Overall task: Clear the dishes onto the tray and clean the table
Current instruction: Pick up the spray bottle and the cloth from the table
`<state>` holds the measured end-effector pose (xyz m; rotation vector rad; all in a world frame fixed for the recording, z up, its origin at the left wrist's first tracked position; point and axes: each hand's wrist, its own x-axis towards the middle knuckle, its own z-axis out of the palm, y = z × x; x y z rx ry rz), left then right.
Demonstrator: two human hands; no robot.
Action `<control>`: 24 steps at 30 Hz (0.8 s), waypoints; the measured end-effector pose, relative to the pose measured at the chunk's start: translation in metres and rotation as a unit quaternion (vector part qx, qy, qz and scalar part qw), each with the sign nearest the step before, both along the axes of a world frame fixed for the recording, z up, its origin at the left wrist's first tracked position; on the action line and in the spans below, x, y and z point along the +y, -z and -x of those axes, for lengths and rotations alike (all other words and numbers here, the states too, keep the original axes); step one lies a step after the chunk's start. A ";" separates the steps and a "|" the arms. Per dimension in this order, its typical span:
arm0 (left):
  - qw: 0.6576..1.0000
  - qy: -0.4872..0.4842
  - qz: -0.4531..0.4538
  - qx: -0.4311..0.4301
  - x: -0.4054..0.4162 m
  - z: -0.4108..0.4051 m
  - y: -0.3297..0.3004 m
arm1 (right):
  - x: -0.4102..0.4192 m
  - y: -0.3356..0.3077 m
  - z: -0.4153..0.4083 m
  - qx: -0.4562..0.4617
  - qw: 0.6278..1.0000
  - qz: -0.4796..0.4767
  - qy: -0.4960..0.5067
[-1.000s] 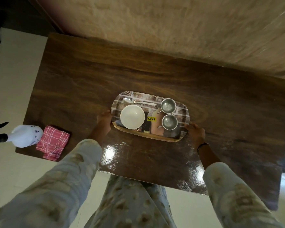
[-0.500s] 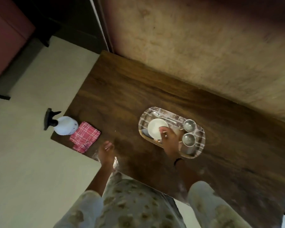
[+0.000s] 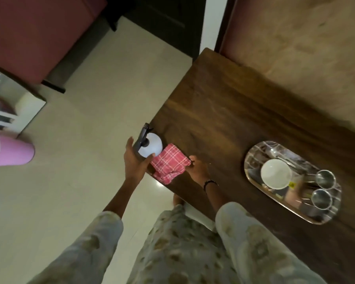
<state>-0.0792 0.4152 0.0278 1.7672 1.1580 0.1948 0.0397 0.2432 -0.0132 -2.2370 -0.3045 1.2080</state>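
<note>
The right hand (image 3: 197,169) has its grip pinched on the edge of the folded red-and-white checked cloth (image 3: 169,166), which overhangs the tabletop (image 3: 223,124) corner. Just beyond the cloth, the left hand (image 3: 134,158) cups the white spray bottle (image 3: 152,145), fingers spread loosely.

Table (image 3: 244,119): runs from the near corner at the person's front away to the right, its far long side against a wall (image 3: 295,37).

Near left corner of table: spray bottle (image 3: 151,147) at the very edge; cloth (image 3: 169,166) just beside it on its right, touching, one fold overhanging the near edge.

Left hand (image 3: 134,158): at the bottle's left, off the table edge.

Right hand (image 3: 198,168): at the cloth's right edge.

Tray (image 3: 252,158): on the table, well apart to the right of the cloth.

In tray: bowl (image 3: 276,176) at left; two cups (image 3: 325,179) (image 3: 321,198) at right, side by side; spoon (image 3: 275,153) behind the bowl.
</note>
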 end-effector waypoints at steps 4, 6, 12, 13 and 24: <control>0.992 0.112 0.040 -0.049 0.038 -0.017 0.008 | 0.033 0.020 0.003 -0.042 0.998 0.036 -0.025; 0.983 0.171 0.036 -0.057 0.048 -0.026 0.009 | 0.045 0.026 0.005 -0.054 0.996 0.062 -0.030; 0.962 0.264 0.054 -0.030 0.060 -0.035 0.017 | 0.061 0.042 0.002 -0.067 0.989 0.127 -0.043; 0.964 0.260 0.055 -0.019 0.061 -0.035 0.017 | 0.061 0.046 -0.001 -0.059 0.989 0.126 -0.053; 0.978 0.203 0.046 -0.017 0.026 -0.049 -0.001 | 0.010 0.024 -0.008 0.215 0.975 -0.036 0.050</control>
